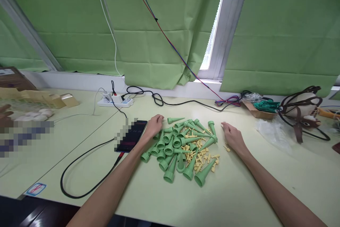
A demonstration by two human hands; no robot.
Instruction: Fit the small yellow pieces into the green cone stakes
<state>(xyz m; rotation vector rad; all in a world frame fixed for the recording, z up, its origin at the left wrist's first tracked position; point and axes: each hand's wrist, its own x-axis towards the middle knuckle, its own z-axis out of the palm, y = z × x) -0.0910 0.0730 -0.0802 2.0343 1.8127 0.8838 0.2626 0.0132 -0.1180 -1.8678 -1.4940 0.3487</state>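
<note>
Green cones (169, 149), red "8" sticker (36, 189)

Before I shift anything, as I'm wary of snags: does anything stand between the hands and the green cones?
Nothing visible does. The left hand is right beside the green cones, the right hand a short gap away. A small yellow piece lies on the near side of the right hand, off the direct line.

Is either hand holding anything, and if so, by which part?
Nothing visibly held: the left hand and right hand are curled beside the green cones, though something small could be hidden.
</note>
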